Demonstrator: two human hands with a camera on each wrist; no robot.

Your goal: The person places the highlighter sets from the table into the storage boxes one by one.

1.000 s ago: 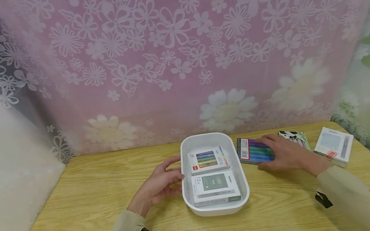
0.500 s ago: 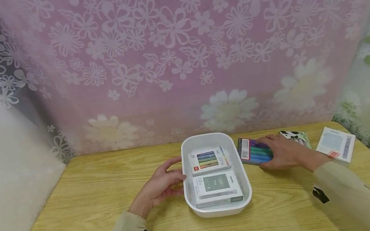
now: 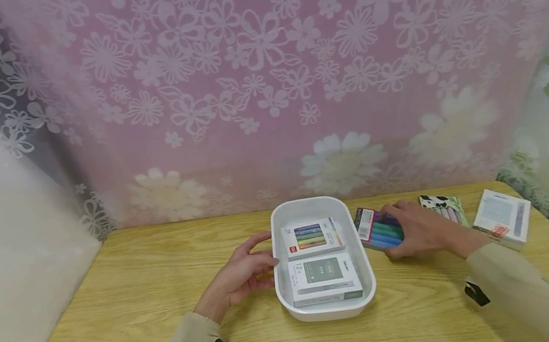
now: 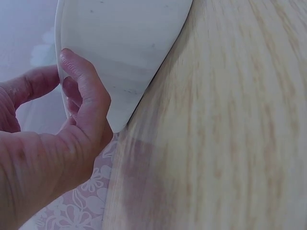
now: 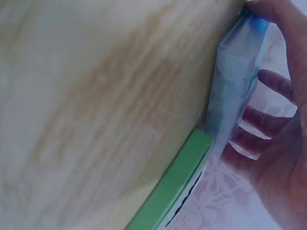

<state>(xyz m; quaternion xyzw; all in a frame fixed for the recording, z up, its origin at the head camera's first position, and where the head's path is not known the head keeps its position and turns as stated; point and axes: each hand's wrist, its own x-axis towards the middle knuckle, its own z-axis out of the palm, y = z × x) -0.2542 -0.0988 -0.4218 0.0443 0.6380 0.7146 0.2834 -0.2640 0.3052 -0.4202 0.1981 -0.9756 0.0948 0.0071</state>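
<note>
In the head view my left hand (image 3: 240, 275) grips the left rim of a white plastic bin (image 3: 329, 310), its fingers curled against the outer wall in the left wrist view. Two boxes lie inside: a white box (image 3: 332, 227) with a window showing coloured sticks, and a white and grey-green box (image 3: 328, 298) marked 12. To the right of the bin, my right hand (image 3: 417, 229) holds a clear pack of coloured pens (image 3: 385, 235) across its width, thumb on the near side, fingers on the far side. The palm hides the pack's right end.
Just right of the pens, a panda-printed pack (image 3: 438, 202) with a green edge lies partly behind my hand. Further right is a white box (image 3: 503, 217) with a red label. A flowered curtain (image 3: 242, 110) hangs along the back edge of the wooden table (image 3: 161, 274).
The pen pack has turned slightly in my right hand, its near left corner swinging toward me. My left hand stays at the bin's rim. The whole view shifts slightly.
</note>
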